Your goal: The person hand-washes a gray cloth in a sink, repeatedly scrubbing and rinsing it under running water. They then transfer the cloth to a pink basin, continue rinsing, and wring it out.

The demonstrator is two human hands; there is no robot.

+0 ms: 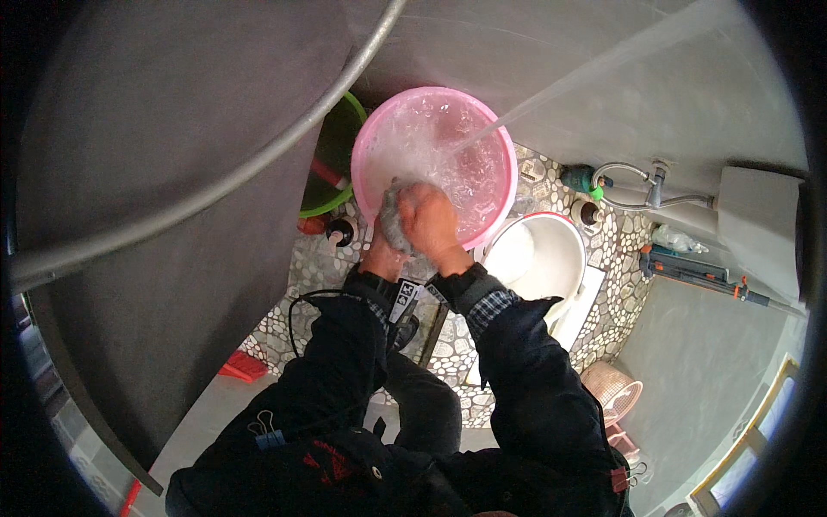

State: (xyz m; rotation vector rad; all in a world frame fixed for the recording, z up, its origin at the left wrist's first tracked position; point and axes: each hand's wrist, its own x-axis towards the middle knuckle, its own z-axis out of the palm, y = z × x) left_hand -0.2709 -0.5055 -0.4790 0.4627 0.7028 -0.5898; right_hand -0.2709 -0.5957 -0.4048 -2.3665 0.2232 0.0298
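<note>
A wet grey cloth point(394, 226) is bunched up at the near edge of a pink basin point(510, 177). My right hand point(431, 220) is closed round it from the right. My left hand point(383, 256) reaches up under the cloth from below; its fingers are hidden by the cloth and the right hand. Water point(457, 185) fills much of the basin, bubbling and splashing. A pale jet of water point(594, 76) slants in from the upper right and strikes its surface.
A white basin with a red rim point(556, 254) stands to the right, and a green tub point(340, 155) to the left. Dark bottles point(341, 231) stand on the pebbled floor. A curved grey pipe point(250, 159) crosses the upper left. A mop-like tool point(698, 274) is at the right wall.
</note>
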